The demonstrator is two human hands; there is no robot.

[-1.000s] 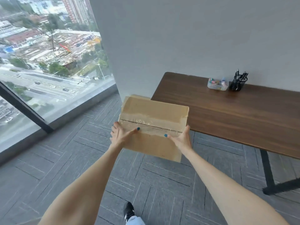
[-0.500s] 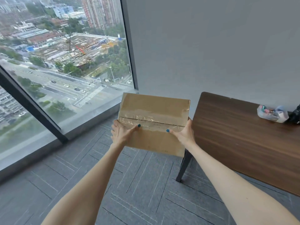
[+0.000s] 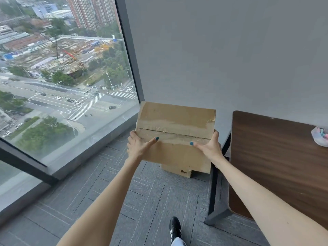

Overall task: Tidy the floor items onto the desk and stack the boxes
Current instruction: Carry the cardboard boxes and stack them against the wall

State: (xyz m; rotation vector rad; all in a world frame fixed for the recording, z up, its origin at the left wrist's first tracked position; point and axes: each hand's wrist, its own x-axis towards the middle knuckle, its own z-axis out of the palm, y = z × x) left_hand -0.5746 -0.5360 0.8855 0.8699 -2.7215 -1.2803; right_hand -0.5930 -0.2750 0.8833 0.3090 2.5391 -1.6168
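Observation:
I hold a taped cardboard box (image 3: 175,121) out in front of me, above the floor in the corner between window and wall. My left hand (image 3: 139,147) grips its left edge and my right hand (image 3: 210,148) grips its right edge, thumbs on top. Below it a second cardboard box (image 3: 177,170) stands on the carpet, mostly hidden by the held one. The wooden desk (image 3: 276,157) is at the right.
A floor-to-ceiling window (image 3: 62,86) with a low sill runs along the left. The grey wall (image 3: 230,50) is straight ahead. The desk's dark metal leg (image 3: 215,189) stands right of the floor box. A plastic pack of small colourful items (image 3: 320,135) lies on the desk. My shoe (image 3: 174,228) is on the carpet.
The view has swung left and moved toward the corner; the desk slid to the right edge. The box stays in both hands, and a second box on the floor has come into view beneath it.

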